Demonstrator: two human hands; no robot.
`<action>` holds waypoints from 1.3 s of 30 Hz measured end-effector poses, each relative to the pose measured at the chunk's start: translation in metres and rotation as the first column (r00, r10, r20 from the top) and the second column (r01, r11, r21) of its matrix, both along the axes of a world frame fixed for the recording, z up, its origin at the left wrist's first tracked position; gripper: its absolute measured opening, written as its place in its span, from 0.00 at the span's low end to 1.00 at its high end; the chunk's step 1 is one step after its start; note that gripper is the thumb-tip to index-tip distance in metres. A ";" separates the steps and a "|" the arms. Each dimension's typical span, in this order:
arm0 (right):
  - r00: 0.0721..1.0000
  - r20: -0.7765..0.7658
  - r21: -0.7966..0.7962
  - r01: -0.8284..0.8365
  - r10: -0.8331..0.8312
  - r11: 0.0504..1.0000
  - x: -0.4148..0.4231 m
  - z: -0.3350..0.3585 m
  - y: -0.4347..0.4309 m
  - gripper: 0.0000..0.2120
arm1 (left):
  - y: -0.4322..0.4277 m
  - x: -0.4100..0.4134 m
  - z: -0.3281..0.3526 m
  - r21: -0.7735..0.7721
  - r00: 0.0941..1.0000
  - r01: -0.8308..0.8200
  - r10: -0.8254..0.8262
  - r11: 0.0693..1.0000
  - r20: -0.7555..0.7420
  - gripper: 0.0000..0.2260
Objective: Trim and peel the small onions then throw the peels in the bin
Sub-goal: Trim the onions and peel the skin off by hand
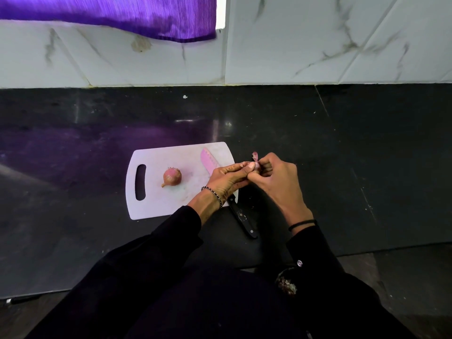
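Note:
A small pinkish-brown onion [172, 176] with its skin on lies on the white cutting board [156, 201]. My left hand [226, 179] and my right hand [276, 182] meet just past the board's right edge, both pinching a second small onion [256, 165] that is mostly hidden by the fingers. A curl of pink peel [255, 155] sticks up from it. A knife lies under my left hand, its pale blade [208, 161] on the board and its black handle [243, 220] on the counter.
The board sits on a dark glossy counter [342, 155] against a white marble-tiled wall [293, 45]. A purple cloth [122, 13] hangs at the top left. The counter's front edge runs near my black sleeves. No bin is in view.

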State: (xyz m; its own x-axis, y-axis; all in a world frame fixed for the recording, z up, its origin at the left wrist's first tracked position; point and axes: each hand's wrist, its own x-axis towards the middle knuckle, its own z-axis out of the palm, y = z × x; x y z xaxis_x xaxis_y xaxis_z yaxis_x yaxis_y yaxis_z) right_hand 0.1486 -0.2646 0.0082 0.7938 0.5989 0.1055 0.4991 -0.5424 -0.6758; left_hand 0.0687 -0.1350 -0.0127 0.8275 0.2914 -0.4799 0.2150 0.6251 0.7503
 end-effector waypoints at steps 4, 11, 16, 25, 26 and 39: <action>1.000 -0.002 -0.001 0.004 -0.004 1.000 0.001 -0.001 0.000 0.11 | 0.001 0.000 -0.001 -0.003 1.000 0.007 -0.007 1.000 -0.007 0.12; 0.998 -0.016 0.076 0.063 -0.062 0.995 -0.001 -0.003 -0.004 0.08 | 0.003 0.000 0.000 -0.053 1.000 -0.009 0.008 0.999 -0.013 0.12; 0.979 -0.187 0.193 0.114 -0.078 0.975 -0.003 0.009 -0.008 0.06 | 0.006 0.004 0.012 -0.152 0.998 -0.039 0.047 0.988 0.050 0.09; 0.976 -0.219 0.147 0.042 -0.009 0.988 0.006 0.013 -0.008 0.12 | 0.007 0.004 0.008 -0.139 0.997 -0.063 0.067 0.988 0.026 0.15; 0.972 -0.236 0.144 0.038 -0.003 0.989 0.007 0.014 -0.007 0.12 | 0.008 0.004 0.007 -0.127 0.998 -0.062 0.065 0.990 0.026 0.16; 0.955 -0.266 0.100 0.163 -0.132 0.982 0.008 0.009 0.003 0.09 | 0.002 0.010 0.009 0.031 0.992 -0.122 0.121 0.992 0.017 0.12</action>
